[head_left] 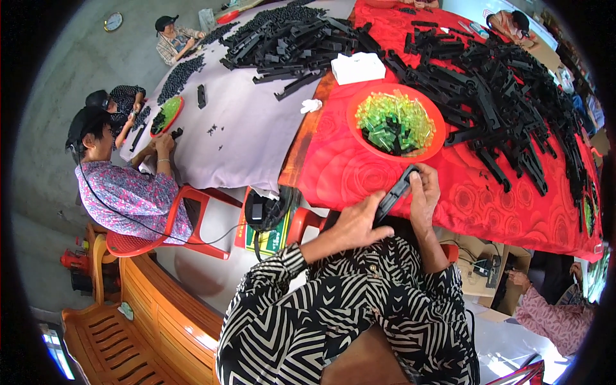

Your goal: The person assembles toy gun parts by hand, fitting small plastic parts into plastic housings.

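A long, narrow black plastic part (396, 194) with a hollow channel is held at a tilt in front of me, over the near edge of the red-covered table. My right hand (424, 196) grips its upper end, thumb along the side. Around the lower end closes my left hand (354, 224), its thumb stretched out to the right. Just beyond the part stands a round red bowl (439, 128) filled with small translucent yellow-green pieces (401, 112) and some black ones. Whether a small piece is hidden in my fingers, I cannot tell.
Similar black parts (478, 106) lie heaped on the red cloth (346, 163); another heap (282, 48) covers the grey cloth (247, 128). A white tissue pack (358, 68) sits behind the bowl. Co-workers sit at left, including one in a floral shirt (125, 192). A wooden bench (160, 308) stands lower left.
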Demonstrator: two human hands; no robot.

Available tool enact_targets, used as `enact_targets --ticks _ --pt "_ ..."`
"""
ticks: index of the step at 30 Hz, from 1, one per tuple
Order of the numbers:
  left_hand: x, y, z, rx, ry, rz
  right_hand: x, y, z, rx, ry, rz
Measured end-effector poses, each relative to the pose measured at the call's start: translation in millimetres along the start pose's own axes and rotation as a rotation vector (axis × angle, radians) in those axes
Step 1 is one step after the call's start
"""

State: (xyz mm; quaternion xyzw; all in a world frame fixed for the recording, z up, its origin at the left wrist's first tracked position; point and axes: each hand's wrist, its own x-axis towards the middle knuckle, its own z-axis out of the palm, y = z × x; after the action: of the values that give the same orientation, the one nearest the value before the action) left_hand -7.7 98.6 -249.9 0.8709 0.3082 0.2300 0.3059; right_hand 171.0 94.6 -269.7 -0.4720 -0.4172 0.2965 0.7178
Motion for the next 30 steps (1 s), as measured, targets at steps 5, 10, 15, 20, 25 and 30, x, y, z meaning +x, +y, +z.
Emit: enact_targets --ticks 5,10,15,20,25,30 --pt "-6 -6 5 -0.007 0.169 0.082 -4 -7 14 0.03 -0.06 0.061" --pt "-9 -28 -43 0.109 0.331 -0.151 -8 -5 17 -0.016 -0.011 0.067" --pt "5 -96 -119 0.352 0.548 -0.415 -10 6 13 -0.042 -0.064 0.103" --pt "22 -176 -153 0.597 0.585 -0.575 -15 13 25 -0.098 -0.141 0.12" --pt "25 -195 -155 0.687 0.543 -0.677 -18 23 26 -0.155 -0.165 0.097" --pt "36 -176 -162 0.744 0.583 -0.612 -24 28 24 -0.224 -0.153 0.085"
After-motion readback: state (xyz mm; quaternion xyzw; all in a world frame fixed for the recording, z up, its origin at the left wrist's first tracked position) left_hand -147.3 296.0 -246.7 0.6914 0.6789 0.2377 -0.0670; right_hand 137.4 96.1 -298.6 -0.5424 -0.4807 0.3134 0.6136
